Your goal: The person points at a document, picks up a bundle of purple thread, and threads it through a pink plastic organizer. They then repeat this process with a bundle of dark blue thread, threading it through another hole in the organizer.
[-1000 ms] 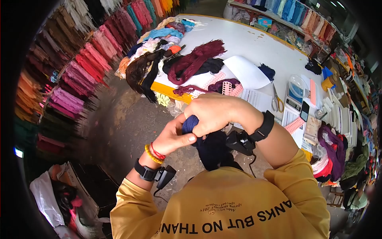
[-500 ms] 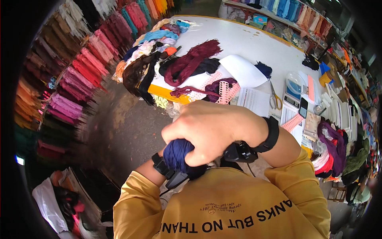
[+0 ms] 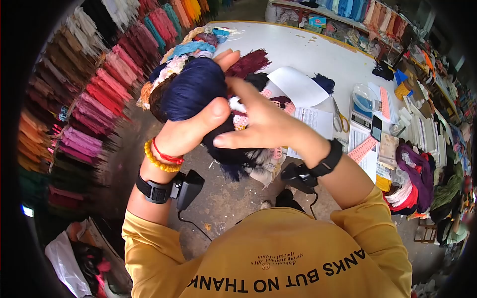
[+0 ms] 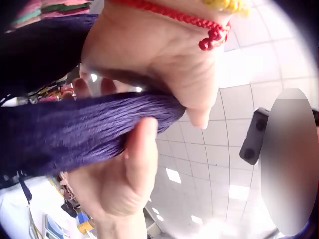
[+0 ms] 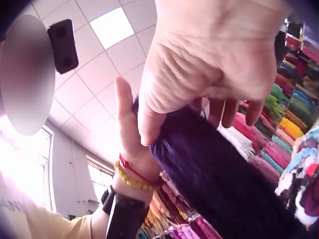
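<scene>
Both hands are up in front of the person. Left hand (image 3: 191,131) is wrapped round the fat top of the dark blue yarn (image 3: 191,92), thumb across it. Right hand (image 3: 268,126) has its fingers spread and mostly straight, touching the yarn lower down. The yarn is in the air, over the floor, just before the table (image 3: 318,54). The work looks about half done: the top is a neat lump, but the bottom hangs loose and messy. Its long way runs from the fat end, up and away, down to the loose end near the body. Farther off, scissors (image 3: 340,119) lie on the table.
</scene>
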The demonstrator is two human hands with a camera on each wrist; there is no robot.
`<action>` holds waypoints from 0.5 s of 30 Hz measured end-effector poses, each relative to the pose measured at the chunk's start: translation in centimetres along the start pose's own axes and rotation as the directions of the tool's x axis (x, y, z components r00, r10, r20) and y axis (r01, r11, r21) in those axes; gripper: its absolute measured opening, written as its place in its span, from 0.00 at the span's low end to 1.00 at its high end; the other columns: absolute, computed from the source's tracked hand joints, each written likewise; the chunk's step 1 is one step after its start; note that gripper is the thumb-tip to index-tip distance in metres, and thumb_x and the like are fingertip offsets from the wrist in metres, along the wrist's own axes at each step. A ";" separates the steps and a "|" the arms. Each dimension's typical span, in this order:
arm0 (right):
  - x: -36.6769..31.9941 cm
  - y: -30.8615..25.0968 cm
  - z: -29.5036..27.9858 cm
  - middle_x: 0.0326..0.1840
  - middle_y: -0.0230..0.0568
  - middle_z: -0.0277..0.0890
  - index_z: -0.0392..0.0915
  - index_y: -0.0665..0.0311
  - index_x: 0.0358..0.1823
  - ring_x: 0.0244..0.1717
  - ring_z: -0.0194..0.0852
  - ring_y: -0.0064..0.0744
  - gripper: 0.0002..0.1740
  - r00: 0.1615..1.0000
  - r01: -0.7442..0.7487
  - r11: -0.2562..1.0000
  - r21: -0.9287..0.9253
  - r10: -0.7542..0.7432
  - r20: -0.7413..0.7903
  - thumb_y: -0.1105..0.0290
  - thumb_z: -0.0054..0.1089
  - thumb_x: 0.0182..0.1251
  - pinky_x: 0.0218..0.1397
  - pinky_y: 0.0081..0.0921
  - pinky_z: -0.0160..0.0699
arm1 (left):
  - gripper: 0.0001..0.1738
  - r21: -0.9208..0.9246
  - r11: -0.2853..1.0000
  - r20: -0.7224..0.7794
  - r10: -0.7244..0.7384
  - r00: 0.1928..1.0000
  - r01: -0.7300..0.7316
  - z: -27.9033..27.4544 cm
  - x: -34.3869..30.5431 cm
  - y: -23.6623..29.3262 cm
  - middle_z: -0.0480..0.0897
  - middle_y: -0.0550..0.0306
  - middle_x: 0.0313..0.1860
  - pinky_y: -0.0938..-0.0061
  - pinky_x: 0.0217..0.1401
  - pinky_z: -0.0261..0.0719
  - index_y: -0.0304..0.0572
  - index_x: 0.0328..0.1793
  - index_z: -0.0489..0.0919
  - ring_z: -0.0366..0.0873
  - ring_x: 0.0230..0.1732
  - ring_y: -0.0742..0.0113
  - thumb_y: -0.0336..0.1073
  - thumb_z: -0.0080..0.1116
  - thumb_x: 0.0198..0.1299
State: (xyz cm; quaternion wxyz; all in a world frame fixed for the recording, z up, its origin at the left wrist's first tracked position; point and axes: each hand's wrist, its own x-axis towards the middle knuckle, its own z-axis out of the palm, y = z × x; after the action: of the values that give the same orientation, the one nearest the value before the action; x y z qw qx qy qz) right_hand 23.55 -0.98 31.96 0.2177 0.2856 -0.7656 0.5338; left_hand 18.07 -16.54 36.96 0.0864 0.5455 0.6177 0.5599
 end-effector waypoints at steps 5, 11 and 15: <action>0.8 1.5 2.3 0.36 0.48 0.77 0.73 0.68 0.44 0.38 0.78 0.38 0.22 0.993 -0.077 0.987 0.139 0.088 -0.078 0.63 0.64 0.51 0.44 0.30 0.73 | 0.33 0.262 0.963 -0.096 0.095 0.991 -0.067 -1.6 0.7 -0.4 0.72 0.51 0.58 0.71 0.61 0.63 0.33 0.61 0.68 0.68 0.58 0.65 0.49 0.59 0.55; 1.8 -1.2 1.9 0.29 0.50 0.77 0.73 0.68 0.37 0.32 0.79 0.45 0.20 0.980 -0.197 0.980 -0.032 0.196 -0.048 0.59 0.63 0.51 0.37 0.34 0.75 | 0.24 -0.808 0.584 -0.233 -0.427 0.874 0.070 -0.9 0.0 0.1 0.77 0.46 0.49 0.64 0.57 0.71 0.32 0.52 0.72 0.74 0.51 0.55 0.47 0.49 0.62; 0.6 0.2 1.3 0.37 0.50 0.77 0.69 0.69 0.47 0.40 0.78 0.42 0.31 0.991 -0.127 0.992 0.029 0.128 -0.033 0.53 0.67 0.49 0.45 0.32 0.75 | 0.26 -0.890 0.455 -0.257 -0.431 0.865 -0.038 -2.4 -0.7 0.6 0.75 0.42 0.53 0.62 0.61 0.68 0.31 0.56 0.68 0.73 0.54 0.52 0.47 0.47 0.62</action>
State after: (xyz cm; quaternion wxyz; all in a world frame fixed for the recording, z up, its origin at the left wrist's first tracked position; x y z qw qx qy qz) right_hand 22.92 -2.33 31.77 0.1929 0.2297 -0.7711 0.5617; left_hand 16.94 -18.63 37.95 0.2727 0.2009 0.3078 0.8891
